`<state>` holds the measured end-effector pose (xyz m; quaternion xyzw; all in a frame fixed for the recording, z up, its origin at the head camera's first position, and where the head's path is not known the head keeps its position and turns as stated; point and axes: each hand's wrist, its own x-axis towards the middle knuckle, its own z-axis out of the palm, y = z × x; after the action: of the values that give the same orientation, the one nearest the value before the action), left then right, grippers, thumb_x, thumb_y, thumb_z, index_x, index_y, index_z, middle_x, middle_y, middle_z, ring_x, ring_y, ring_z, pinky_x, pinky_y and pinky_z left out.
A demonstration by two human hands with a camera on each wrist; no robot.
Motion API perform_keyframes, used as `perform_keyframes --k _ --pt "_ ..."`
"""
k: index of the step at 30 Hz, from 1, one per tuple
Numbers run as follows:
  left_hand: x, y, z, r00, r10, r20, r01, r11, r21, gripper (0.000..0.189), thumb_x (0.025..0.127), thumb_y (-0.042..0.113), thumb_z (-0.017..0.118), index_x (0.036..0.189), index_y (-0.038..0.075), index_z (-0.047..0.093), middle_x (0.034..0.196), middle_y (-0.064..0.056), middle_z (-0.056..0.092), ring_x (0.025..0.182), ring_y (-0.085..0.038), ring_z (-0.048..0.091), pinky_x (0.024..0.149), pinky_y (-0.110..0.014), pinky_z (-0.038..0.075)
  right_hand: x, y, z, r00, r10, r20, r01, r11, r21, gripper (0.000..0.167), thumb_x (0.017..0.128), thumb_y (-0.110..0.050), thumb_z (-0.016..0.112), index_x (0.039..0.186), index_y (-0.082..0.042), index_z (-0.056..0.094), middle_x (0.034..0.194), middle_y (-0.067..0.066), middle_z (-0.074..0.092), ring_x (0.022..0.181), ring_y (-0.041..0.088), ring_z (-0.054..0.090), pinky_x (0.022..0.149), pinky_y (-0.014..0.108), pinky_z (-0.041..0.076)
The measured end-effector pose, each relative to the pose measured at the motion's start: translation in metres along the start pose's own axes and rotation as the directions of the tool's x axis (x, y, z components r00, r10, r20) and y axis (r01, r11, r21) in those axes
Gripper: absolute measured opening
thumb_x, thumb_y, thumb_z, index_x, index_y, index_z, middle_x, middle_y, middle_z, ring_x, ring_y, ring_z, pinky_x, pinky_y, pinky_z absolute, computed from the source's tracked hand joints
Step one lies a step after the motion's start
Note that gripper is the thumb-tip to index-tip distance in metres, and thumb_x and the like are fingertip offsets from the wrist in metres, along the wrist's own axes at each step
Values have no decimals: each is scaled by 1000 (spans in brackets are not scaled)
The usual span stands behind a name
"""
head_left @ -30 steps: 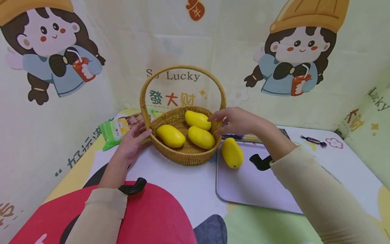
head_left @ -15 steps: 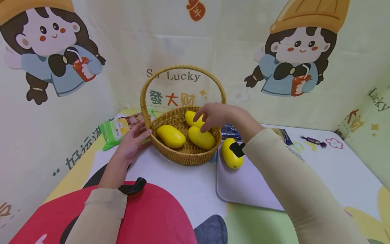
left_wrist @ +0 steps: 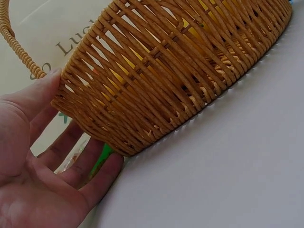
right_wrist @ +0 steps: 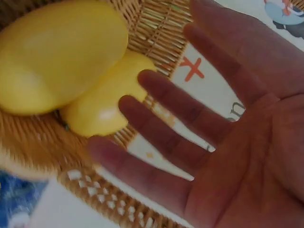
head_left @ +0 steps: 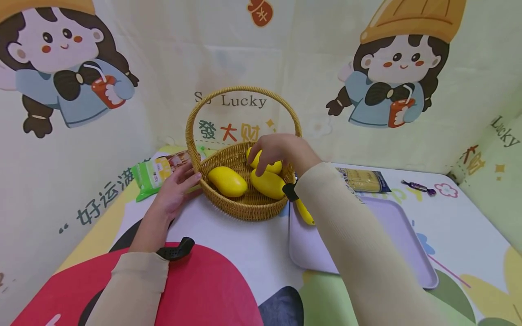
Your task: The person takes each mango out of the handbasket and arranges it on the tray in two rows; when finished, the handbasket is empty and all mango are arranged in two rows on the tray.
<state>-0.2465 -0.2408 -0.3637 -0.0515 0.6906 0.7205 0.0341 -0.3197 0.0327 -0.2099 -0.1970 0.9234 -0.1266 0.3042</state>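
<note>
A round wicker basket (head_left: 244, 212) with a tall arched handle holds three yellow mangoes: one at the left (head_left: 227, 182), one at the front right (head_left: 268, 185) and one behind, partly covered. My left hand (head_left: 176, 192) rests against the basket's left side; in the left wrist view its thumb reaches the rim of the wicker wall (left_wrist: 156, 80) and the fingers extend along the outside. Over the back of the basket hovers my right hand (head_left: 279, 147), fingers spread and pointing down. The right wrist view shows its palm (right_wrist: 242, 161) empty, fingertips close to the back mango (right_wrist: 107, 107).
Right of the basket, another mango (head_left: 303, 213) lies on a pale purple tray (head_left: 383, 217), partly behind my right sleeve. A green snack packet (head_left: 152, 176) lies left of the basket. Behind the tray are a gold-and-blue packet (head_left: 363, 180) and a purple wrapped candy (head_left: 419, 187).
My right hand has moved left from the basket's right rim to above the mangoes inside, its sleeve now covering part of the tray's mango. The left hand stays on the basket.
</note>
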Motion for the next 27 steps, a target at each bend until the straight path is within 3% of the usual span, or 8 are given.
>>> perform_keyframes --k 8,17,20,24,27 --pt "0 0 1 1000 1 -8 -1 1000 8 67 106 31 60 165 31 28 169 -7 31 140 -24 47 122 -50 40 13 2 6 991 106 76 -108 994 19 48 93 -20 76 139 -32 66 161 5 40 139 34 50 101 49 58" --pt "2 0 0 1000 -1 -10 2 1000 5 71 104 35 63 165 32 28 169 -7 29 142 -25 45 122 -50 40 17 10 14 991 123 53 -127 989 71 51 93 -12 76 138 -32 66 149 11 47 126 31 57 103 43 58" --pt "2 -1 1 1000 -2 -11 2 1000 10 70 104 34 62 164 32 28 170 -6 29 141 -25 45 122 -50 40 19 13 16 989 132 67 -135 990 46 49 91 -13 78 134 -34 69 147 10 47 122 30 57 105 42 55" --pt "2 0 1 1000 -2 -11 2 1000 7 69 105 33 62 165 33 27 170 -6 29 140 -24 46 122 -49 39 19 14 16 985 146 96 -149 989 27 51 90 -12 78 132 -39 69 148 8 45 126 28 53 100 41 57" --pt "2 -1 1 1000 -2 -6 2 1000 3 70 104 33 62 165 32 27 170 -7 28 140 -23 46 122 -49 39 18 14 16 978 155 137 -165 984 69 54 90 -9 77 134 -40 67 150 9 44 129 29 53 90 42 62"
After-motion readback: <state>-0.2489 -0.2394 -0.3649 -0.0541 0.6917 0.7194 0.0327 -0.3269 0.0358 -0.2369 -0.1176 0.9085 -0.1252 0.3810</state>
